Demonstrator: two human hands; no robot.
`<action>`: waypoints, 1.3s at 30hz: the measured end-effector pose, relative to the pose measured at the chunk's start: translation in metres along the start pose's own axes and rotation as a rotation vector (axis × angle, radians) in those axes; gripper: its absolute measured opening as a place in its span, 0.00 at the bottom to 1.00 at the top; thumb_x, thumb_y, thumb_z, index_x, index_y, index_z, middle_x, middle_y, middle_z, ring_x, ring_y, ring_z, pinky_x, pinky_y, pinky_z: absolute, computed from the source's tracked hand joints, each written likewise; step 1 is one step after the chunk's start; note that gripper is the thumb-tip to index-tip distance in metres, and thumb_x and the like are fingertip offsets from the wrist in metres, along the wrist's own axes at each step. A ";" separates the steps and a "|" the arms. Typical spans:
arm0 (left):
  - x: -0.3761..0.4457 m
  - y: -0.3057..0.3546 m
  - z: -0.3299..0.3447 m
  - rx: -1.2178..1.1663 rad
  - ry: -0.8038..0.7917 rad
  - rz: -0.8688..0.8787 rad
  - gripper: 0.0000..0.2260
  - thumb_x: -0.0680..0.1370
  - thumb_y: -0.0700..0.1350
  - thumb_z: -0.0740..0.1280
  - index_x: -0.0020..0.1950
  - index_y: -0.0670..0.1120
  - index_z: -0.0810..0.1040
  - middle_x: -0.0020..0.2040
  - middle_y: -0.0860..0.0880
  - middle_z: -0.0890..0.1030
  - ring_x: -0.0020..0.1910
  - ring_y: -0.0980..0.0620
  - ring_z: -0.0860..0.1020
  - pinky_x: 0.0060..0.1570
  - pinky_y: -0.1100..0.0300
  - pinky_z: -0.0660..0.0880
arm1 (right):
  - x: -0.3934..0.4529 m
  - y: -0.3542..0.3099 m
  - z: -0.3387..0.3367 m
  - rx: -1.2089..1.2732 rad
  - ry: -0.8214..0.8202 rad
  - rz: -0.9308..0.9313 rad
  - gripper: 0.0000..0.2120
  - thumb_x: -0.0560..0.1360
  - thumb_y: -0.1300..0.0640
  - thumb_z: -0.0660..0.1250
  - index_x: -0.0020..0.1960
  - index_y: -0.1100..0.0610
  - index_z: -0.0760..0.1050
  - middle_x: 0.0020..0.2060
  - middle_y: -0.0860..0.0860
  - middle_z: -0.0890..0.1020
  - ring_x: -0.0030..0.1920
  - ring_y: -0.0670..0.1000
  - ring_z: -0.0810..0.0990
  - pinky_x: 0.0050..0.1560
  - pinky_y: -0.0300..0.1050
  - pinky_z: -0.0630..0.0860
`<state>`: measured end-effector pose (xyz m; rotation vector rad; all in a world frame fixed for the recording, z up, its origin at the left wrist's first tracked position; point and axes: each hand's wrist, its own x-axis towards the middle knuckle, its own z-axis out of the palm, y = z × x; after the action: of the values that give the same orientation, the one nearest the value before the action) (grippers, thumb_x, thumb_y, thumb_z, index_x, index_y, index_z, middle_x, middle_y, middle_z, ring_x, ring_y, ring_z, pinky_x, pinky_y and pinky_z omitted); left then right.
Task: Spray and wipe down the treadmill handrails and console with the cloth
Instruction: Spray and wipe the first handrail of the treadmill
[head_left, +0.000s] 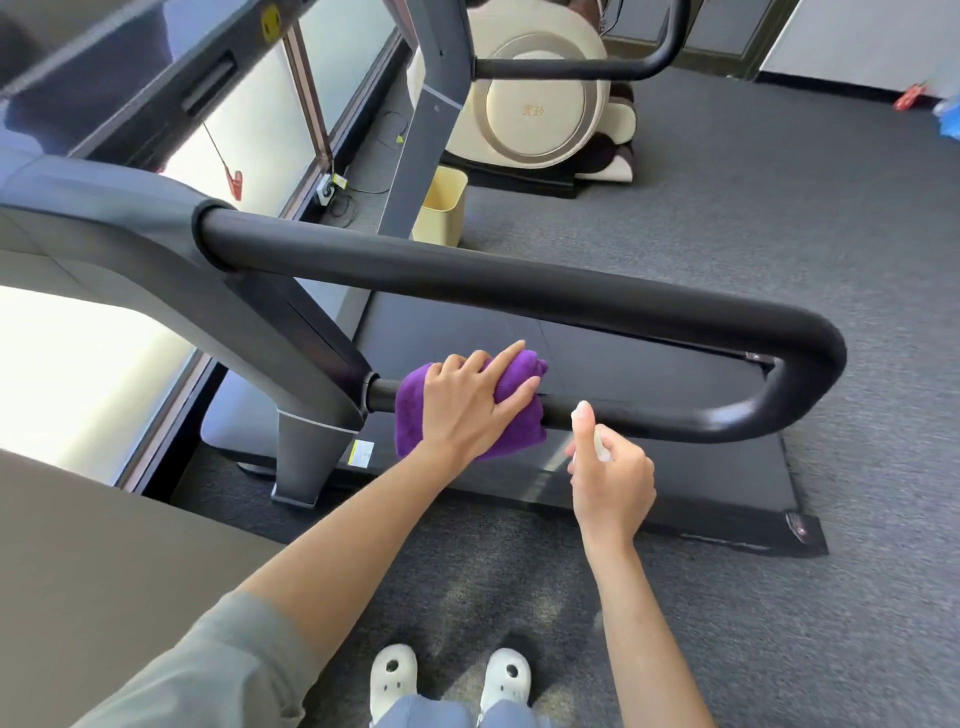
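A pair of white clogs (451, 678) is standing on the grey carpet (779, 260) at the bottom of the view, and above them two bare forearms are reaching toward the treadmill. The left hand (470, 402) is pressing a folded purple cloth (415, 415) onto the lower bar of the near looped handrail (519, 283), close to where that bar is meeting the upright post; its fingers are spreading over the cloth and curving down with it around the bar. The right hand (613, 478) is curling around a small pale spray bottle (597, 441), held just beside the cloth, with the thumb lying toward the nozzle, which is pointing at the bar.

Judging by this, the job looks to be in an early-to-middle stretch: the lower bar is being sprayed and wiped now. Whether the upper bar and the bend are already clean cannot be told. The far handrail (571, 67) and the console (130, 78), at upper left, appear to be waiting.
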<state>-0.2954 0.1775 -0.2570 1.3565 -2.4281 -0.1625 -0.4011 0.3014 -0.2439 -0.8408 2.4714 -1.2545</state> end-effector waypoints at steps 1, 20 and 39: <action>0.000 0.002 0.001 0.000 -0.002 0.022 0.28 0.78 0.68 0.48 0.68 0.57 0.75 0.48 0.51 0.82 0.44 0.46 0.79 0.44 0.53 0.72 | 0.000 0.000 0.000 -0.005 0.002 -0.013 0.41 0.69 0.23 0.47 0.31 0.60 0.73 0.27 0.57 0.79 0.35 0.59 0.78 0.42 0.50 0.73; 0.003 -0.004 -0.001 0.091 -0.042 0.013 0.28 0.78 0.66 0.46 0.53 0.53 0.82 0.47 0.49 0.82 0.43 0.44 0.78 0.42 0.51 0.71 | 0.005 0.007 -0.011 0.018 0.006 0.043 0.38 0.68 0.24 0.49 0.29 0.57 0.74 0.24 0.50 0.77 0.34 0.59 0.79 0.44 0.51 0.74; 0.008 -0.009 0.001 0.181 -0.070 -0.056 0.33 0.76 0.68 0.44 0.46 0.51 0.84 0.42 0.47 0.82 0.42 0.41 0.79 0.44 0.51 0.71 | 0.024 0.040 -0.047 0.068 0.036 0.052 0.38 0.70 0.26 0.50 0.29 0.59 0.74 0.24 0.50 0.76 0.33 0.57 0.79 0.42 0.49 0.73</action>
<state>-0.2919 0.1658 -0.2581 1.5204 -2.5154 -0.0031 -0.4573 0.3369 -0.2467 -0.7386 2.4467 -1.3386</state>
